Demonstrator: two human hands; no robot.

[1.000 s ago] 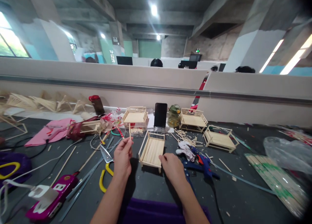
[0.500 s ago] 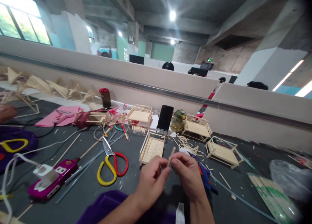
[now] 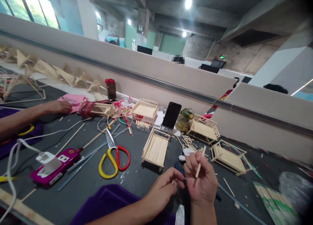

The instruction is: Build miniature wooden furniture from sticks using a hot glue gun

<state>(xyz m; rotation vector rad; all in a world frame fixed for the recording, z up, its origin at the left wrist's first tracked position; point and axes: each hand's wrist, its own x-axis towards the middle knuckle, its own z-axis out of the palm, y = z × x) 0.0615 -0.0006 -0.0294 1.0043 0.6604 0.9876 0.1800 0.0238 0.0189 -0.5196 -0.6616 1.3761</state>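
My right hand (image 3: 200,177) is raised above the near edge of the worktop, palm toward me, pinching a short wooden stick (image 3: 200,162) that stands nearly upright. My left hand (image 3: 166,187) hovers just left of it, fingers loosely bent and apart, with nothing seen in them. Beyond both hands lies a small bed-shaped frame of wooden sticks (image 3: 156,148) with a slatted top. Partly hidden behind my right hand is a dark blue tool (image 3: 179,168). Loose short sticks (image 3: 187,142) are scattered behind my right hand.
Scissors (image 3: 114,156) with red and yellow handles lie left of my hands, near a purple power strip (image 3: 57,166). A phone (image 3: 171,115) leans on a stand. Other stick frames (image 3: 230,156) stand to the right. At left, another person's arm (image 3: 36,115) reaches over the table.
My hands have separated; the stick is now in my right hand alone, which has moved right and turned palm toward me. The other person's arm has reached farther in. The view has shifted.
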